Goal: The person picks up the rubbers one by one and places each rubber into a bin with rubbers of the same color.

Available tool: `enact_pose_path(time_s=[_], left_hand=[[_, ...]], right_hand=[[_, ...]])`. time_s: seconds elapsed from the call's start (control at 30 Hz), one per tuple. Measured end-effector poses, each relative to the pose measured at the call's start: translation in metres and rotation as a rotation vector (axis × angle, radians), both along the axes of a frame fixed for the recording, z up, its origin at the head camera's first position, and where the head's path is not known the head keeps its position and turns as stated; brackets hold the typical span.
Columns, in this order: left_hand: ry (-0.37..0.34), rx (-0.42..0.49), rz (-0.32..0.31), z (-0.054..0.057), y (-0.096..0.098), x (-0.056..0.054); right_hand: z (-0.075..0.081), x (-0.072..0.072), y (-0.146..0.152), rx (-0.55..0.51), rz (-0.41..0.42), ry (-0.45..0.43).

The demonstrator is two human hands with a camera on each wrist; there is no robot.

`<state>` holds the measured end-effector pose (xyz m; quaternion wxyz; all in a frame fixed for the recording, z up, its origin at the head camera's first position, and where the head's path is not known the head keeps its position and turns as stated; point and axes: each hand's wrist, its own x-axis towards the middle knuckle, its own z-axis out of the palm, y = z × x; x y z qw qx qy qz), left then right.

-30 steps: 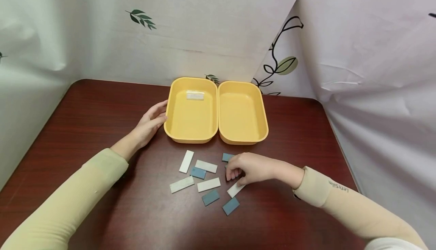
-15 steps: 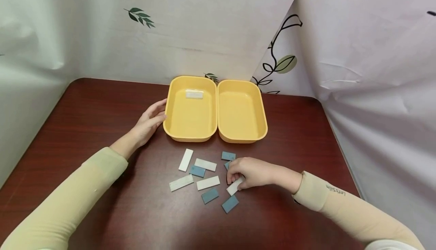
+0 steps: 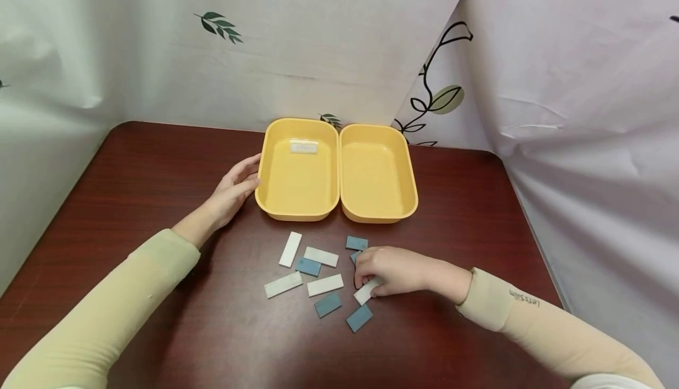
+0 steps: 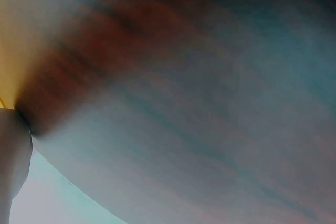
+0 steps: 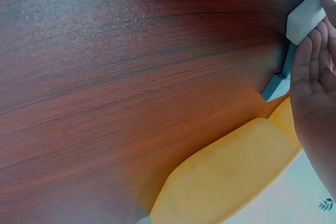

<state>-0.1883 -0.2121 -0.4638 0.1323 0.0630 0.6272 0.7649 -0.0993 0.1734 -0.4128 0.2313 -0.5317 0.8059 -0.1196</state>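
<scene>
My right hand (image 3: 395, 270) pinches a white rectangular tile (image 3: 365, 292), thumb on its near side and curled fingers on the other; in the right wrist view this white tile (image 5: 307, 17) also shows between thumb and fingers. Beside that hand lie a blue-grey tile (image 3: 357, 243), another blue-grey tile (image 3: 355, 256) partly covered by the fingers, and a third blue-grey tile (image 3: 359, 318) nearer the front. At the back left, my left hand (image 3: 230, 194) rests its extended fingers and thumb against the outer side of the left yellow tray (image 3: 299, 212). The left wrist view is mostly blurred.
Several white tiles (image 3: 325, 285) and blue-grey tiles (image 3: 328, 305) lie loose left of my right hand. A white tile (image 3: 304, 147) sits inside the left tray. The right yellow tray (image 3: 379, 215) adjoins it. A printed curtain (image 3: 339, 35) hangs behind the table (image 3: 451, 200).
My right hand has shifted slightly toward the front and closed its fingers around the white tile, uncovering more of the blue-grey tiles behind it. The left hand stays at the tray.
</scene>
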Motion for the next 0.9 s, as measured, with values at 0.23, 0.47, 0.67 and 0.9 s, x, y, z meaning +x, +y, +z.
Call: enact_pose_path(time_s=[0.23, 0.47, 0.67, 0.9], left_hand=[[0.0, 0.005, 0.001, -0.0008, 0.0, -0.0003], [0.006, 0.006, 0.004, -0.0012, 0.0002, -0.001], [0.01, 0.008, 0.006, -0.0019, 0.0002, -0.0011], [0.006, 0.0, 0.005, -0.0026, -0.0002, -0.0018]], right_hand=[[0.0001, 0.0006, 0.0001, -0.002, 0.013, 0.016], [-0.0025, 0.0024, 0.001, -0.019, 0.001, 0.018], [-0.0014, 0.0046, 0.0008, -0.004, -0.018, 0.03], [-0.0014, 0.0053, 0.0008, 0.015, -0.027, 0.023]])
